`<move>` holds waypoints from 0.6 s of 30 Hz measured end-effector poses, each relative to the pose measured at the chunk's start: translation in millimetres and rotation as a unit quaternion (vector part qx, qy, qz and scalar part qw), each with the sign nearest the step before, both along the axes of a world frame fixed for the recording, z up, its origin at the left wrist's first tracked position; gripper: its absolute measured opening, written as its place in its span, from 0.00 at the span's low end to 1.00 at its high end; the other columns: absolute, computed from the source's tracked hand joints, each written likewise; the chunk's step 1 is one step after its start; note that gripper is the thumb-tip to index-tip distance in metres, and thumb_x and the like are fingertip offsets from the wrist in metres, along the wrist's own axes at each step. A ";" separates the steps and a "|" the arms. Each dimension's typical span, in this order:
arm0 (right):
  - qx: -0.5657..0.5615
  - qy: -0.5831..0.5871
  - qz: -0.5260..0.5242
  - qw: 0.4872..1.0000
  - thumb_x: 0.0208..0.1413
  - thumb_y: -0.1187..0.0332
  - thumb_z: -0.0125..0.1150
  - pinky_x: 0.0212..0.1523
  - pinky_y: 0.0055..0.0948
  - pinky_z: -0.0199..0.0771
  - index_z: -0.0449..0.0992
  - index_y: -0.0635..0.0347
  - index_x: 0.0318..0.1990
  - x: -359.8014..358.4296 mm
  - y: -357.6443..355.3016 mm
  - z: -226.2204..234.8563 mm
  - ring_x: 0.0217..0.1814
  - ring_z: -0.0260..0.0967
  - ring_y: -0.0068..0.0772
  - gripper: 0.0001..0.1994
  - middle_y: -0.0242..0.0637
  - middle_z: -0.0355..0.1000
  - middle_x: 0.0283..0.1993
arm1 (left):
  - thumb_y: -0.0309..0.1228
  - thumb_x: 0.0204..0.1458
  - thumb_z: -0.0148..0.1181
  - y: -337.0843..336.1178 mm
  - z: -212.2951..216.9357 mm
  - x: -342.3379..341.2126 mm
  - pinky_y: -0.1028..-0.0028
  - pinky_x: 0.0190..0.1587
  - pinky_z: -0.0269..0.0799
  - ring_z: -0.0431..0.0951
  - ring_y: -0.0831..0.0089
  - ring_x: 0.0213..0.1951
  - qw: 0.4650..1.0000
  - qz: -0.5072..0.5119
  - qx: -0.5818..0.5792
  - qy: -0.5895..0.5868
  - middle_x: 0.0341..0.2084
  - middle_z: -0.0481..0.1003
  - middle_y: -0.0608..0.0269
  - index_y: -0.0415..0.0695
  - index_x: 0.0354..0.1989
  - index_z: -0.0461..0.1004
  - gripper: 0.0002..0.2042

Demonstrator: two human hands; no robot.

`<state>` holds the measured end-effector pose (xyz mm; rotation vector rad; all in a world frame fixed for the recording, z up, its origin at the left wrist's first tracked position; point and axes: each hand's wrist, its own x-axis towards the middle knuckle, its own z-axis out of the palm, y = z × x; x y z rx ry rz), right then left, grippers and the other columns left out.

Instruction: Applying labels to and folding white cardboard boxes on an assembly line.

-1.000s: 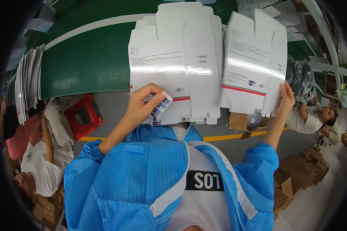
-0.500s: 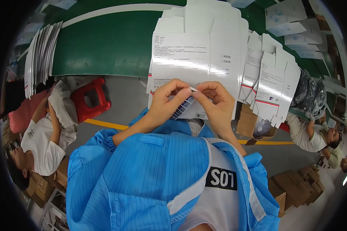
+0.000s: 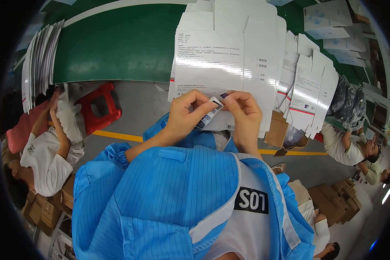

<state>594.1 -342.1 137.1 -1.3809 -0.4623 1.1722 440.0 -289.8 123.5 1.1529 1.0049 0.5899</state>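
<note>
Between finger and thumb my left hand [image 3: 186, 113] pinches a narrow sheet of dark stickers [image 3: 209, 116] with a white border. It slants down toward my lap, and part of it is hidden behind the fingers. Close beside its upper end, my right hand [image 3: 243, 113] is closed in a pinch on a small dark sticker [image 3: 223, 95], mostly covered by the fingertips. Both hands are over the near edge of a stack of flat white cartons [image 3: 212, 65] with printed text, which lies on the green table.
More flat cartons [image 3: 307, 86] fan out at the right, beside dark plastic bags [image 3: 346, 104]. An open brown box [image 3: 276, 130] stands below them. At the left are upright flat cartons [image 3: 40, 65] and a red stool [image 3: 100, 108]. Other people sit at both sides.
The small dark sticker now shows in my right fingertips, apart from the sheet. My left hand has tilted the sheet so that more of its upper end shows. The view has shifted slightly.
</note>
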 end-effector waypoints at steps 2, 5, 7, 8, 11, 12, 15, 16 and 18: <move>-0.040 -0.019 -0.008 0.999 0.54 0.73 0.63 0.33 0.19 0.72 0.74 0.65 0.37 9.1 -0.5 2.5 0.31 0.72 0.22 0.07 0.37 0.75 0.31 | 0.27 0.49 0.64 2.3 -9.3 -6.6 0.76 0.34 0.68 0.73 0.76 0.29 0.994 -0.021 0.102 0.020 0.25 0.76 0.64 0.40 0.29 0.74 0.05; -0.099 -0.079 0.061 0.990 0.54 0.72 0.62 0.30 0.18 0.71 0.74 0.65 0.36 19.5 2.8 -0.6 0.28 0.72 0.21 0.06 0.35 0.75 0.29 | 0.26 0.46 0.65 8.0 -22.3 -13.8 0.72 0.36 0.68 0.74 0.69 0.31 0.950 -0.058 0.303 0.058 0.27 0.76 0.62 0.41 0.28 0.73 0.05; -0.128 -0.107 0.095 0.981 0.54 0.72 0.62 0.29 0.18 0.71 0.74 0.65 0.36 18.7 7.5 -3.9 0.27 0.71 0.20 0.06 0.35 0.74 0.28 | 0.25 0.44 0.65 11.9 -26.2 -15.3 0.69 0.37 0.68 0.73 0.65 0.33 0.929 -0.070 0.360 0.056 0.29 0.76 0.61 0.41 0.27 0.73 0.06; -0.131 -0.129 0.110 0.977 0.54 0.72 0.62 0.27 0.18 0.71 0.74 0.65 0.36 14.4 11.4 -5.2 0.26 0.71 0.20 0.06 0.35 0.74 0.27 | 0.24 0.43 0.65 13.3 -27.8 -16.2 0.68 0.38 0.67 0.73 0.62 0.34 0.917 -0.075 0.388 0.055 0.30 0.76 0.60 0.42 0.27 0.73 0.06; -0.139 -0.175 0.142 0.964 0.53 0.72 0.62 0.25 0.17 0.70 0.75 0.66 0.36 4.7 21.7 -9.4 0.25 0.70 0.19 0.06 0.34 0.74 0.26 | 0.24 0.43 0.65 16.2 -31.3 -20.4 0.70 0.37 0.69 0.73 0.63 0.35 0.922 -0.085 0.373 0.056 0.32 0.76 0.60 0.40 0.28 0.73 0.07; -0.150 -0.202 0.154 0.956 0.53 0.72 0.62 0.25 0.17 0.70 0.75 0.66 0.36 2.9 24.7 -11.0 0.24 0.70 0.19 0.06 0.34 0.74 0.26 | 0.24 0.44 0.65 16.8 -31.9 -22.0 0.71 0.37 0.69 0.74 0.63 0.36 0.924 -0.090 0.366 0.057 0.33 0.76 0.59 0.40 0.29 0.73 0.07; -0.171 -0.257 0.179 0.934 0.53 0.72 0.62 0.24 0.17 0.70 0.75 0.66 0.35 -1.0 29.4 -12.7 0.23 0.70 0.19 0.06 0.34 0.74 0.25 | 0.24 0.44 0.65 17.8 -31.9 -23.7 0.70 0.38 0.69 0.74 0.64 0.36 0.932 -0.093 0.346 0.050 0.34 0.77 0.59 0.40 0.29 0.73 0.07; -0.175 -0.258 0.179 0.933 0.53 0.72 0.62 0.24 0.17 0.70 0.75 0.66 0.35 -1.9 30.1 -12.5 0.23 0.70 0.19 0.06 0.34 0.74 0.25 | 0.24 0.44 0.65 18.1 -31.8 -24.3 0.70 0.39 0.69 0.74 0.64 0.37 0.936 -0.095 0.336 0.046 0.34 0.77 0.59 0.40 0.29 0.73 0.07; -0.183 -0.260 0.179 0.931 0.54 0.71 0.61 0.24 0.16 0.70 0.75 0.66 0.36 -2.8 30.8 -11.5 0.23 0.70 0.19 0.07 0.34 0.74 0.24 | 0.24 0.44 0.65 19.7 -32.2 -25.5 0.70 0.39 0.70 0.74 0.64 0.37 0.934 -0.099 0.342 0.045 0.34 0.77 0.59 0.40 0.29 0.73 0.06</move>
